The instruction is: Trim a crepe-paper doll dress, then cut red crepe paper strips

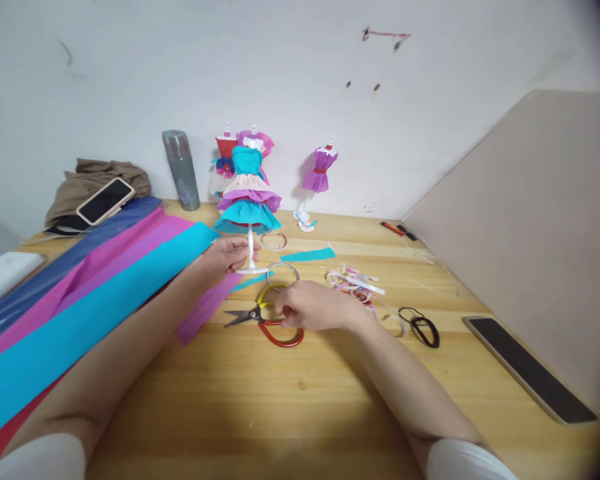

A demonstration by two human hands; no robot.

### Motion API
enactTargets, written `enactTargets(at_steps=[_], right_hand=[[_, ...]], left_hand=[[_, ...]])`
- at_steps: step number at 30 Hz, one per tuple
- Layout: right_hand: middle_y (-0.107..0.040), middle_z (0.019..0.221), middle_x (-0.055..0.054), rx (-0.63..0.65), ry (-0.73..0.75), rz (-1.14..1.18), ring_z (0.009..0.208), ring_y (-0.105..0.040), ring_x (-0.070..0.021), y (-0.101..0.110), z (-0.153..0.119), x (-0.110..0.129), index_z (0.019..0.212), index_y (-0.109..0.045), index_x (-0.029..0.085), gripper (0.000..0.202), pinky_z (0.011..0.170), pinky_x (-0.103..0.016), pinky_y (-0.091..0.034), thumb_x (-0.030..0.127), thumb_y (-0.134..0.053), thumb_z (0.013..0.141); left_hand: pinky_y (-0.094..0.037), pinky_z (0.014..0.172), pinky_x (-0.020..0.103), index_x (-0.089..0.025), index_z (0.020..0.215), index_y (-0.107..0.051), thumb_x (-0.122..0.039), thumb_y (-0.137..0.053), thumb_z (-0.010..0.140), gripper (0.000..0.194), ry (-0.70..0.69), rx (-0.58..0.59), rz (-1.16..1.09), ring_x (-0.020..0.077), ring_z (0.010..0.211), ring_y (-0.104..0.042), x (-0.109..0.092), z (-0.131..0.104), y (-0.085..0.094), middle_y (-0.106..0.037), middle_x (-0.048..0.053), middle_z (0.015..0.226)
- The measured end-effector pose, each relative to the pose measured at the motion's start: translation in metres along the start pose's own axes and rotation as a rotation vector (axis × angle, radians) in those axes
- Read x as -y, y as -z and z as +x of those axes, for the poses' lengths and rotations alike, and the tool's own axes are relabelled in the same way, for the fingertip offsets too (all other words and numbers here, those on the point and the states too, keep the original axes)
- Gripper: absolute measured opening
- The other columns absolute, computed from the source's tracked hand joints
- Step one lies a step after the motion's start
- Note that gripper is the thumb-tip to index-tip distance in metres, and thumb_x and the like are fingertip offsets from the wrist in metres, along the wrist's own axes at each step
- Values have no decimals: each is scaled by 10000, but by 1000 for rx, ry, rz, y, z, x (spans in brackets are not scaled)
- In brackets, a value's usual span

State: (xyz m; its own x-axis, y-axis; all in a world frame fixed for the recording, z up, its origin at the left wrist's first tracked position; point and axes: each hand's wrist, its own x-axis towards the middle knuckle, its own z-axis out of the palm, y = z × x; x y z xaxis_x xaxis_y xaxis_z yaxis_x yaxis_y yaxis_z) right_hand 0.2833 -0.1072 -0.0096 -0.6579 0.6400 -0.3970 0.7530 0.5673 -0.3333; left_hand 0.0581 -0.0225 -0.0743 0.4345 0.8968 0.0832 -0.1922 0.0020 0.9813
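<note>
A small white dress form [251,248] stands upright on the wooden table, wearing a tiered dress [248,200] in turquoise, pale pink and purple. My left hand [234,255] has its fingers closed round the stand's pole, just below the skirt. Scissors [253,315] with one yellow and one red handle lie part open in front of the stand, blades to the left. My right hand [310,307] is over the handles with its fingers curled, apparently touching the scissors; its fingertips are partly hidden. Turquoise strips [309,255] lie near the stand.
Long coloured sheets [105,287] cover the left side. Behind are a flask [181,172], more dressed forms [321,171] and a brown cloth [87,183] with a phone [106,200]. To the right lie scraps [353,283], black bands [424,330] and another phone [527,367].
</note>
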Motion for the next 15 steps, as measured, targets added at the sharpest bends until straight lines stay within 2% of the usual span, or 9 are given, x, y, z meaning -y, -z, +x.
enactTargets(at_steps=[4,9,12,15], right_hand=[[-792,938,-69,73,-69,-74,827,-689,-189,-4,6,1,964,-803,182,112,633,-276,-305,233,-726,901],[-805,1061,-119,162,-162,-192,943,-743,-242,-8,12,6,1061,-806,161,246,618,-284,-313,315,-740,882],[-799,1103,-125,164,-161,-198,960,-750,-251,-10,14,11,1082,-788,153,275,616,-289,-324,316,-743,866],[-790,1152,-142,151,-160,-219,1010,-755,-269,-12,15,15,1109,-768,135,285,634,-296,-341,270,-739,861]], left_hand=[[-202,449,227,-126,939,-777,-507,-901,686,474,16,34,37,25,443,-318,-4,-2,2,-722,40,768],[-245,474,229,-123,981,-807,-517,-838,704,483,24,20,132,43,477,-348,-3,-2,0,-733,38,782],[-337,518,228,-128,945,-817,-479,-825,650,459,36,-29,184,83,538,-479,-6,-2,-5,-740,42,765],[-422,580,235,-141,853,-805,-412,-795,635,348,44,-102,237,140,645,-610,-10,-1,-8,-751,45,740]])
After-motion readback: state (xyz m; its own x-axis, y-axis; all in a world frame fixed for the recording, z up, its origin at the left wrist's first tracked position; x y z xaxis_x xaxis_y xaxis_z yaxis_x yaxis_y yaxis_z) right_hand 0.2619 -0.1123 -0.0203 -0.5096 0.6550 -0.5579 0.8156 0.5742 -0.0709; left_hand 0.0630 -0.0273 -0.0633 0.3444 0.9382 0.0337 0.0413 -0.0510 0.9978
